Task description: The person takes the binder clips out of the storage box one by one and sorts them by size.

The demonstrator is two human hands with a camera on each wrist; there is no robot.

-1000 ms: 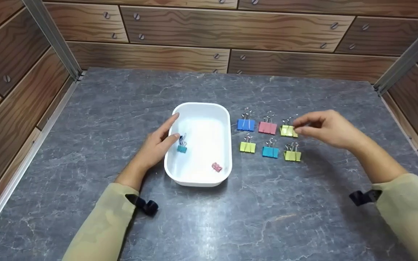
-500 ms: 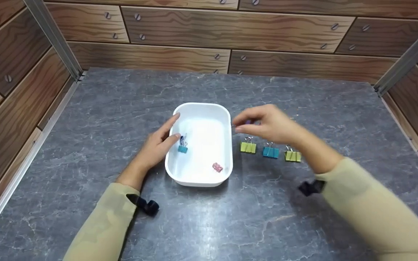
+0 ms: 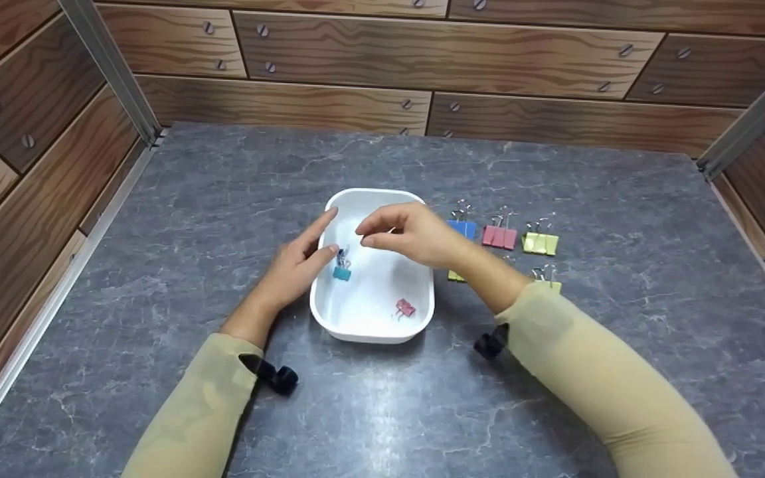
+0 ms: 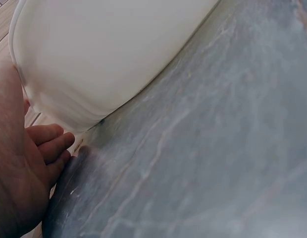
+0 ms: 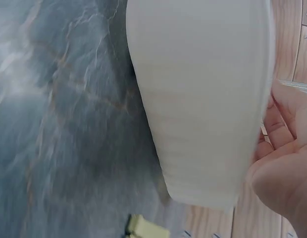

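Observation:
A white plastic tub (image 3: pixel 372 332) stands mid-table. My left hand (image 3: pixel 287 271) rests against its left side, index fingertip and thumb lying over the rim and the other fingers loosely bent beside the outer wall. Inside the tub, a small teal binder clip (image 3: pixel 342 273) lies by my left thumb, with something dark blue at its handles. A small pink binder clip (image 3: pixel 406 307) lies near the front right corner. Over the tub's right half hovers my right hand (image 3: pixel 422 239), thumb and index finger loosely bent with a small gap between their tips. Nothing shows between them.
Right of the tub, binder clips sit in two rows: blue (image 3: pixel 462 229), pink (image 3: pixel 499 237) and yellow-green (image 3: pixel 540 243) at the back. Parts of two yellow-green clips show in front, under my right forearm. Wood-patterned walls (image 3: pixel 449 53) enclose the table.
My right hand has moved left from the yellow-green clip in the back row, past the other clips, to above the tub. My left hand has stayed at the rim.

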